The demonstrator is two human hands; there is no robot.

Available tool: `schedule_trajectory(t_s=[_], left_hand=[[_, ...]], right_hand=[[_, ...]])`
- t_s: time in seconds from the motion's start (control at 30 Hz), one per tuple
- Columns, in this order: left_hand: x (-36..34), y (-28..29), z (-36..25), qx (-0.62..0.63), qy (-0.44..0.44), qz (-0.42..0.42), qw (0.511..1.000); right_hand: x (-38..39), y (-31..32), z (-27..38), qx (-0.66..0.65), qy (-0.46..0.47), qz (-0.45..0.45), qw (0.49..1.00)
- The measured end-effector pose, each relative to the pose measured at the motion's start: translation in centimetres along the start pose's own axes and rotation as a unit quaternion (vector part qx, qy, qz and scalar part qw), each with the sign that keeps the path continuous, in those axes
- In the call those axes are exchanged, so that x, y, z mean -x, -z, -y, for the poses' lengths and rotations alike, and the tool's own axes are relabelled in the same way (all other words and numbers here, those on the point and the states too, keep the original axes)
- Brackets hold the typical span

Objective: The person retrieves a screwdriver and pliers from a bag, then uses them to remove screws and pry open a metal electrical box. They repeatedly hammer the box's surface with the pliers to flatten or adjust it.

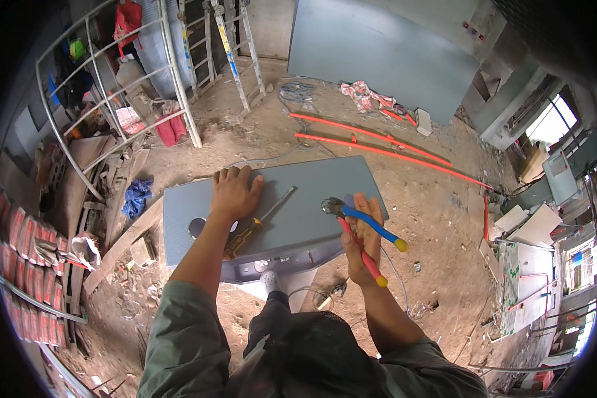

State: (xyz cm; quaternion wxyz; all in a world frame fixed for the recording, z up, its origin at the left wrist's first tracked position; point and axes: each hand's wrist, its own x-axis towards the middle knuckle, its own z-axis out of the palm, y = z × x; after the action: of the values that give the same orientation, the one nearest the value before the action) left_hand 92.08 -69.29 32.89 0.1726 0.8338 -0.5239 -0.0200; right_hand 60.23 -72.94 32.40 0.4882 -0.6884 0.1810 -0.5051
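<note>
Dusty bare ground of a building site lies all around, with a white metal frame (113, 86) and stacked red-and-white packages (20, 265) at far left. Nearer the middle, the left hand (234, 192) rests palm down on a grey panel (179, 219) serving as the surface, its fingers (231, 175) spread apart and flat. Just right of those fingers a yellow-handled screwdriver (262, 222) lies slanted on the panel. Further right, the right hand (361, 235) has its fingers (371, 211) clamped around cutting pliers (358, 225) with one blue and one red handle, the head pointing left over the panel's edge. Beyond them, orange pipes (378, 149) lie on the ground.
</note>
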Motion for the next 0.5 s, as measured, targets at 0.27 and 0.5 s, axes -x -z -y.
schedule_trajectory(t_s=[0.27,0.5], left_hand=[[0.1,0.3,0.0,-0.003,0.000,0.003,1.000],[-0.3,-0.3,0.2,-0.008,-0.001,-0.002,1.000]], right_hand=[[-2.0,-0.6,1.7,-0.006,0.095,-0.030,0.995],[-2.4,-0.5,-2.8,0.019,0.206,0.024,0.978]])
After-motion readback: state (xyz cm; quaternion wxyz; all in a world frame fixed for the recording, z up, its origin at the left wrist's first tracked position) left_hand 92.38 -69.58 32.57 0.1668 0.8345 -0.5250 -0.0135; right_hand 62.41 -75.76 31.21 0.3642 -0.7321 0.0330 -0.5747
